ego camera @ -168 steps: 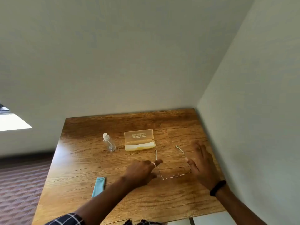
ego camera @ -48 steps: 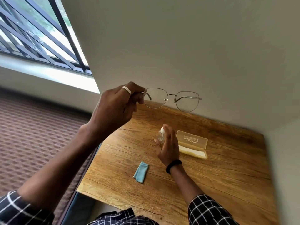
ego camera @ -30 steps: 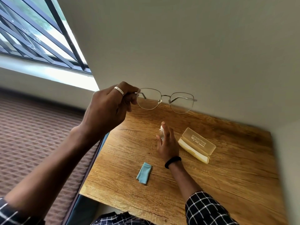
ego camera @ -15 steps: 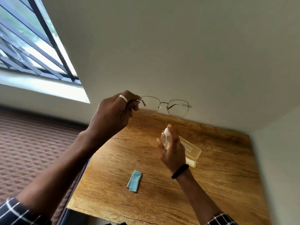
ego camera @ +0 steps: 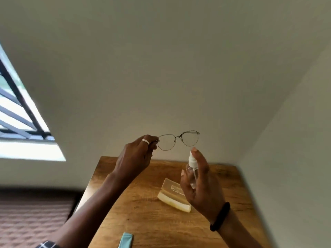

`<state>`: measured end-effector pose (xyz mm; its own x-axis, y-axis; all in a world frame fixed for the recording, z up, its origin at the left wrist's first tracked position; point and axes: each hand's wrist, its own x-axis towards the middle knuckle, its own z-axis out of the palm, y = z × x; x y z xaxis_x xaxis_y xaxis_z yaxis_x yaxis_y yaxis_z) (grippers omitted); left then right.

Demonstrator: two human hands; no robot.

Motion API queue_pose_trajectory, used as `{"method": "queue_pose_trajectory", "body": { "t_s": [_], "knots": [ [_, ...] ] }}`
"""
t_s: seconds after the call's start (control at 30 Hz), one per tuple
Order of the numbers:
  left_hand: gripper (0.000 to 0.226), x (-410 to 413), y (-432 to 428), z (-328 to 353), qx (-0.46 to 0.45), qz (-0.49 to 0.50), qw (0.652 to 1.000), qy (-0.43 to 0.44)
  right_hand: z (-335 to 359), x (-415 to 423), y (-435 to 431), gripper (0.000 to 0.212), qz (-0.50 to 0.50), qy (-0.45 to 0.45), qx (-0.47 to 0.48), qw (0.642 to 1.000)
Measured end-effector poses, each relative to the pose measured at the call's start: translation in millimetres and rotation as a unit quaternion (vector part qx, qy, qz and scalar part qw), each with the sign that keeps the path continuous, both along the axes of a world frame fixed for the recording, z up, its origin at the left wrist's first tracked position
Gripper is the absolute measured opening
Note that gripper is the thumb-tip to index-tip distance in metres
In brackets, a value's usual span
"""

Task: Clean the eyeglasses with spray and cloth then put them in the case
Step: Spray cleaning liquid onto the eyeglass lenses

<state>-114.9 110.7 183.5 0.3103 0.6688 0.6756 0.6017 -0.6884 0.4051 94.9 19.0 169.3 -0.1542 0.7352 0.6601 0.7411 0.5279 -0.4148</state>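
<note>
My left hand [ego camera: 136, 158] pinches the thin metal eyeglasses [ego camera: 178, 140] by one end of the frame and holds them up in the air, lenses facing me. Just below and right of the lenses, my right hand [ego camera: 200, 183] grips a small clear spray bottle [ego camera: 192, 167] with a white nozzle, the index finger on top of the nozzle. On the wooden table [ego camera: 143, 212] below lies the pale yellow glasses case [ego camera: 172, 196], open, its clear lid up. A folded light blue cloth [ego camera: 125, 241] lies at the table's near edge.
The table stands in a corner, with a white wall behind it and another to its right. A barred window [ego camera: 19, 122] is at the left. Patterned brown floor [ego camera: 26, 221] lies left of the table.
My right hand has lifted the spray bottle off the table up to just below the lenses. My left hand keeps the glasses raised. The camera has tilted upward.
</note>
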Motion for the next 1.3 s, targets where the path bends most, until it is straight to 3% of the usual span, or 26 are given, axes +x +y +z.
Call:
{"method": "queue_pose_trajectory", "body": {
  "t_s": [0.13,0.27,0.43,0.6,0.77,1.0,1.3],
  "knots": [
    [0.025,20.3,2.2,7.6,0.008,-0.013,1.0,0.015,12.3,5.6,-3.6,0.068,0.0,-0.02,-0.023,1.0],
    [0.017,33.2,3.0,10.7,0.017,-0.019,0.999,0.035,16.7,6.1,-9.3,0.066,0.02,-0.017,-0.054,0.998],
    [0.019,43.9,-2.6,10.9,0.014,-0.04,0.998,0.046,15.8,2.5,-16.3,0.059,0.051,0.06,-0.09,0.993],
    [0.022,47.4,-8.2,12.0,0.017,-0.052,0.997,0.051,16.6,1.8,-17.8,0.051,0.021,0.06,-0.09,0.994],
    [0.026,46.2,-10.9,11.5,0.013,-0.055,0.996,0.066,17.0,2.2,-19.6,0.061,0.034,0.1,-0.109,0.988],
    [0.027,46.2,-14.0,13.5,0.006,-0.053,0.996,0.07,16.9,0.7,-21.5,0.055,0.042,0.141,-0.109,0.983],
    [0.029,44.6,-15.1,11.4,0.01,-0.049,0.996,0.078,23.1,0.0,-24.4,0.06,0.049,0.139,-0.119,0.982]
  ]
}}
